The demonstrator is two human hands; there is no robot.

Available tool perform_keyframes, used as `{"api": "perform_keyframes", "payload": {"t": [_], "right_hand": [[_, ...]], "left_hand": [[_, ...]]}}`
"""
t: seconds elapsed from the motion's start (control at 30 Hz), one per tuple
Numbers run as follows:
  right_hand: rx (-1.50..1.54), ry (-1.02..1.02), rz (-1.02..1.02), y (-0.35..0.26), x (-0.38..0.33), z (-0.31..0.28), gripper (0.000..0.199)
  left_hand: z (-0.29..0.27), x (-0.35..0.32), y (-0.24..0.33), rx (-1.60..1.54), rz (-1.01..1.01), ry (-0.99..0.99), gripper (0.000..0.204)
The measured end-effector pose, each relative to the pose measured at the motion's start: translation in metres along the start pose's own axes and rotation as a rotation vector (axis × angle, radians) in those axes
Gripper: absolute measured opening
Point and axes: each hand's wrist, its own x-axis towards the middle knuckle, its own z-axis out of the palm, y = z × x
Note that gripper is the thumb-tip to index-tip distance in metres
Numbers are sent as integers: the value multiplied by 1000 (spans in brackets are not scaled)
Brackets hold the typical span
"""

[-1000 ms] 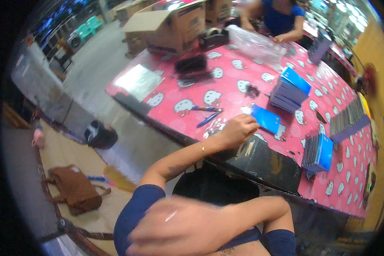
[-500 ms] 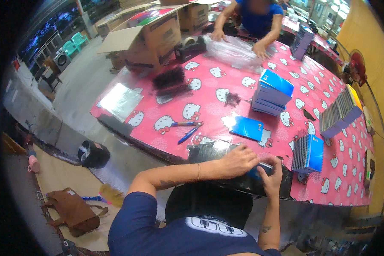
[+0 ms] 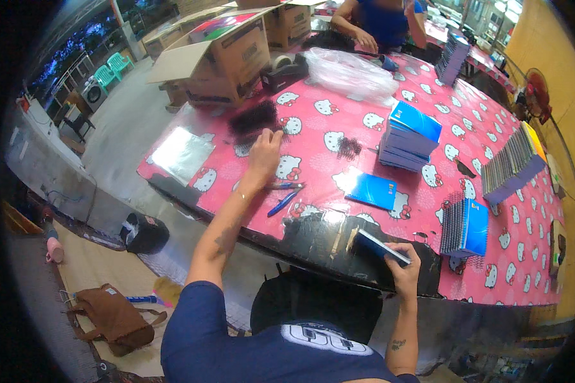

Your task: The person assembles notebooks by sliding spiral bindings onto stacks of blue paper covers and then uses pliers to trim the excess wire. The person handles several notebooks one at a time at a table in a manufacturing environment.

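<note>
My right hand (image 3: 402,268) grips a thin blue notebook (image 3: 382,246) at the table's near edge, its pale page edges turned up. My left hand (image 3: 266,153) has its fingers bent together at the near edge of a pile of black spiral binding coils (image 3: 254,118). Whether a coil is between those fingers is too small to make out. Beside my left wrist lie blue-handled pliers (image 3: 283,200) and a pen-like tool (image 3: 281,186). A single blue notebook (image 3: 372,191) lies flat beyond my right hand. A smaller clump of coils (image 3: 349,148) rests mid-table.
Blue notebook stacks stand at the centre (image 3: 407,137) and right (image 3: 465,228), with a yellow-covered row (image 3: 513,163) farther right. Clear plastic (image 3: 351,75), a tape dispenser (image 3: 283,74) and a cardboard box (image 3: 230,60) occupy the far side. Across the table is another person (image 3: 382,25).
My left hand has left the notebook and reached far left to the coil pile. My right hand keeps the notebook. The other person's hands have drawn back from the plastic.
</note>
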Motion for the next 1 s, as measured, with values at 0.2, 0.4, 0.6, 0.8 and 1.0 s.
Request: {"api": "perform_keyframes", "payload": {"t": [0.2, 0.4, 0.6, 0.8, 1.0], "right_hand": [[-20, 12, 52, -9, -3, -3, 29], [-56, -86, 10, 1, 3, -7, 31], [-44, -100, 137, 3, 2, -9, 30], [-32, -96, 63, 7, 4, -8, 28], [-11, -77, 71, 6, 4, -7, 29]], "left_hand": [[-71, -85, 168, -788, -104, -144, 31], [-68, -146, 218, -1209, -422, -560, 52], [-102, -106, 188, -668, 35, -295, 42], [-70, -118, 181, -735, 226, -204, 26], [-64, -120, 178, -736, 209, -107, 23]]}}
